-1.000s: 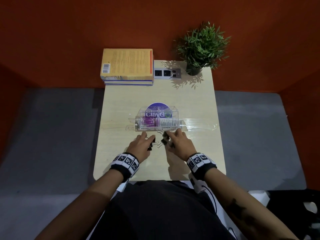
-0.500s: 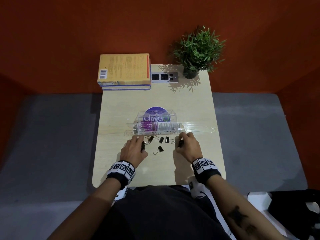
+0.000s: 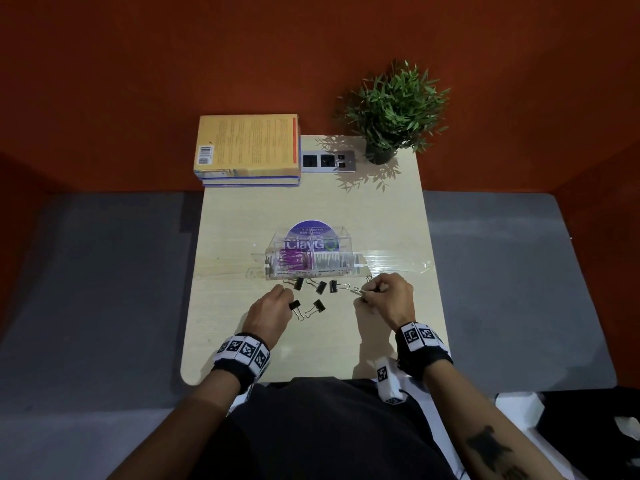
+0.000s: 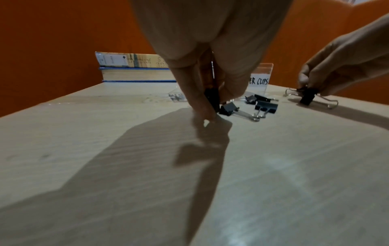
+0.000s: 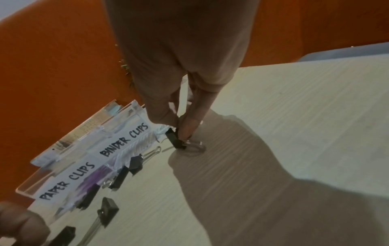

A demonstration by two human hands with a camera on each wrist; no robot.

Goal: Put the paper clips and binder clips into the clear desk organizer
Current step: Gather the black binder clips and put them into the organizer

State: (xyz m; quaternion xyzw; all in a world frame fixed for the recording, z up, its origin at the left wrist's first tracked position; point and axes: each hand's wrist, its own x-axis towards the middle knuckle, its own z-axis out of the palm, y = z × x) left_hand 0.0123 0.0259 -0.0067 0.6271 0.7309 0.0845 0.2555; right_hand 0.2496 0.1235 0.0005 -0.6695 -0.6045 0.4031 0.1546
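Note:
The clear desk organizer (image 3: 346, 251) stands mid-table, its front labelled PAPER CLIPS and BINDER CLIPS (image 5: 124, 141). Purple paper clips (image 3: 292, 262) lie in its left compartment. Several black binder clips (image 3: 320, 287) are scattered on the table just in front of it. My left hand (image 3: 289, 303) pinches one binder clip (image 4: 211, 97) against the table at the left of the group. My right hand (image 3: 363, 294) pinches another binder clip (image 5: 176, 140) by its wire handle, low on the table to the right of the group. The right compartment's contents are unclear.
A stack of books (image 3: 247, 147) sits at the table's far left corner, with a power socket plate (image 3: 327, 161) beside it. A potted plant (image 3: 391, 109) stands at the far right. Clear tape (image 3: 394, 265) runs across the table (image 3: 311, 344) beside the organizer.
Both hands were together over the clip pile. They have moved apart, left hand leftward and right hand rightward, each with a clip, leaving the other clips spread out between them.

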